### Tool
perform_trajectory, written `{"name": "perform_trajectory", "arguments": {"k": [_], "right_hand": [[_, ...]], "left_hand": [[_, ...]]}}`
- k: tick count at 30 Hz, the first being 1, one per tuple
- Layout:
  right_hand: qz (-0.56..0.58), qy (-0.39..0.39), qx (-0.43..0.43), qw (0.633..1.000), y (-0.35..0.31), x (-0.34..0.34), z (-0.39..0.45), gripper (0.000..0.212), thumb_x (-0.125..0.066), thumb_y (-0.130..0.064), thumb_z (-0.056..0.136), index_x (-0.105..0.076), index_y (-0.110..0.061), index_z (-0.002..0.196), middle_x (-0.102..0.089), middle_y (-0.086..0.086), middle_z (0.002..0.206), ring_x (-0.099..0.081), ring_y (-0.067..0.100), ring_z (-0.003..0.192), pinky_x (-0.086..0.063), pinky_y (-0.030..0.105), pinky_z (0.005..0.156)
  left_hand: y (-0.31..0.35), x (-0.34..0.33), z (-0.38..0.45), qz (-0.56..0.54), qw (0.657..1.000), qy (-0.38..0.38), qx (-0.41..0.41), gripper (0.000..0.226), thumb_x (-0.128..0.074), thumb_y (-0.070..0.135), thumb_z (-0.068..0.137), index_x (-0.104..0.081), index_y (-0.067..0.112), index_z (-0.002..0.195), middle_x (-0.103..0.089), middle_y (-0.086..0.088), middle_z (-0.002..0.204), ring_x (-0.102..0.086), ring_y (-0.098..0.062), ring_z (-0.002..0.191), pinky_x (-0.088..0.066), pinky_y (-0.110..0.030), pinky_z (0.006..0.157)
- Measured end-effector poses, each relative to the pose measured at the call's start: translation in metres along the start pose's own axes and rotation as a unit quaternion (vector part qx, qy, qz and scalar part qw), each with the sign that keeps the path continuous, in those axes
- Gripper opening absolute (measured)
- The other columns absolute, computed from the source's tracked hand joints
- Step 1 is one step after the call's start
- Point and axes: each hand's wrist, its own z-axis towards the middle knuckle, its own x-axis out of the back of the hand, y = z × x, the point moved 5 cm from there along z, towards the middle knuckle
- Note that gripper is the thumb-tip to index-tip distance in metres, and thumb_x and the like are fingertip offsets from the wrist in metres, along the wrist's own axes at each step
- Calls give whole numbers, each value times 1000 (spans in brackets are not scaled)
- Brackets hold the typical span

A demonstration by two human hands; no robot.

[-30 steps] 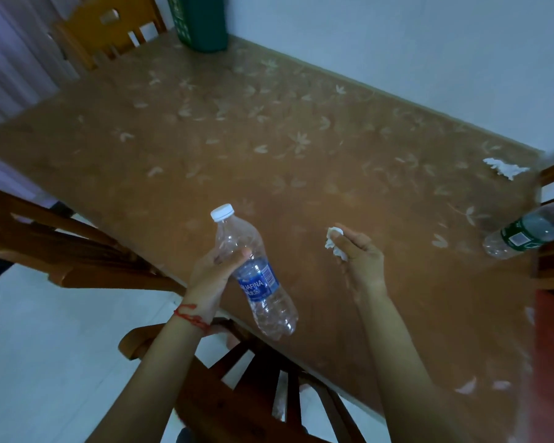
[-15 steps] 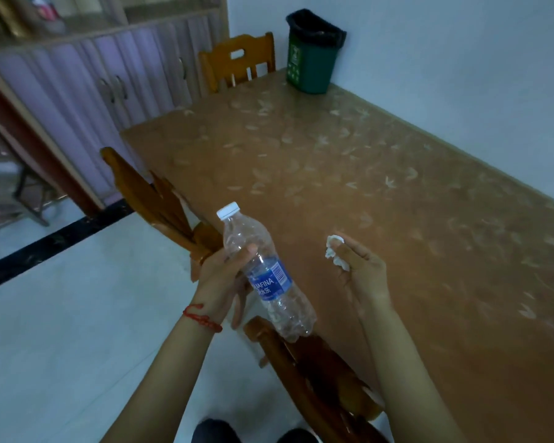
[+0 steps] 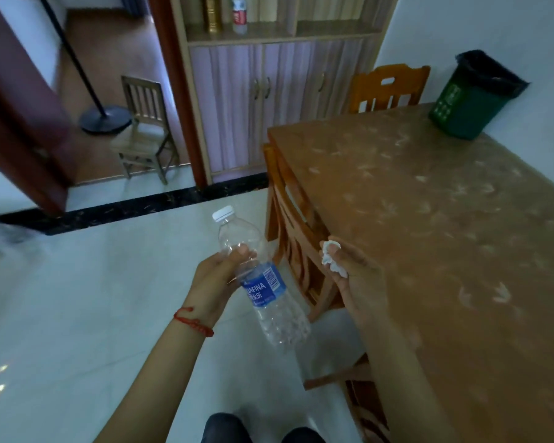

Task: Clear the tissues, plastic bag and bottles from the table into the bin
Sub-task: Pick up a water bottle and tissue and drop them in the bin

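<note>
My left hand [image 3: 219,276] grips a clear plastic bottle [image 3: 259,279] with a white cap and blue label, held tilted over the floor beside the table. A crumpled white tissue [image 3: 331,260] is pinched in my right hand [image 3: 355,276], which hovers at the table's near left edge. The green bin [image 3: 467,103] with a black liner stands on the far end of the brown patterned table [image 3: 429,219], against the wall. The other bottle and tissue seen earlier are out of view.
Wooden chairs are tucked along the table's left side [image 3: 298,238] and at its far end [image 3: 387,87]. A cabinet [image 3: 269,107] stands behind. A small chair [image 3: 144,129], a lamp stand base [image 3: 104,118] and a dark red door [image 3: 20,107] lie at the left. White tiled floor lies below.
The view has swung left and away from the table, bringing the floor, cabinet and bin into sight. Both hands keep their hold on the bottle and tissue.
</note>
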Motion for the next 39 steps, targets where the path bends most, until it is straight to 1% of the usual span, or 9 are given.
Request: {"name": "perform_trajectory", "arguments": {"k": [2, 6, 10, 15, 20, 28, 32, 36, 39], "right_hand": [[6, -8, -14, 1000, 10, -24, 2, 6, -68, -12, 79, -71, -14, 83, -71, 1, 78, -65, 18, 81, -51, 28, 76], [-49, -62, -23, 997, 25, -83, 8, 4, -65, -10, 81, -70, -9, 82, -68, 14, 74, -63, 33, 75, -54, 40, 79], [-22, -93, -62, 993, 41, -124, 19, 12, -61, 1, 82, -67, -5, 73, -65, -3, 54, -60, 11, 56, -53, 18, 58], [-14, -123, -108, 986, 56, -160, 53, 8, -61, 0, 82, -67, -5, 84, -68, -3, 58, -62, 6, 56, -51, 16, 55], [-2, -133, -119, 984, 51, -194, 105, 8, -61, -1, 83, -66, -6, 81, -67, -2, 60, -63, 10, 63, -54, 17, 63], [-4, -122, -139, 983, 31, -230, 206, 5, -60, -4, 84, -64, -3, 88, -64, 1, 72, -63, 10, 73, -50, 12, 60], [-14, -136, -134, 982, 25, -250, 249, 14, -61, -6, 85, -59, -11, 72, -60, -8, 61, -61, 10, 68, -50, 14, 65], [12, -119, -144, 982, 25, -272, 289, 13, -60, -2, 83, -62, -10, 73, -64, -10, 55, -62, 8, 65, -52, 19, 65], [29, -81, -155, 984, 23, -294, 321, 9, -64, 0, 80, -67, -6, 85, -69, 2, 74, -67, 8, 67, -53, 17, 58]], "left_hand": [[2, 30, 4, -8, 1000, 25, 6, 12, -54, 23, 86, -62, 15, 85, -66, -7, 95, -62, -24, 90, -49, -37, 83], [8, 83, 11, -21, 997, 69, 9, 11, -56, 21, 85, -63, 13, 88, -66, -10, 95, -62, -24, 88, -50, -36, 81], [10, 121, 19, -25, 993, 113, 17, 13, -57, 23, 84, -63, 12, 88, -65, -12, 96, -61, -23, 86, -50, -34, 79], [12, 149, 44, -28, 987, 155, 28, 13, -59, 23, 84, -63, 12, 87, -65, -14, 98, -61, -25, 87, -50, -36, 81], [28, 159, 97, -23, 985, 166, 24, 11, -59, 24, 84, -63, 14, 88, -65, -13, 97, -60, -25, 88, -50, -35, 80], [71, 165, 184, -23, 981, 190, 28, 12, -59, 23, 84, -63, 13, 90, -65, -12, 97, -60, -23, 87, -50, -32, 77], [90, 170, 225, -15, 980, 196, 32, 14, -58, 25, 84, -62, 14, 91, -65, -11, 99, -61, -24, 88, -51, -32, 78], [109, 176, 271, -11, 982, 188, 30, 13, -58, 25, 85, -62, 14, 90, -65, -11, 97, -61, -23, 87, -51, -31, 77], [124, 185, 313, -8, 984, 177, 32, 13, -58, 25, 85, -62, 14, 88, -65, -12, 97, -61, -23, 87, -51, -31, 78]]}}
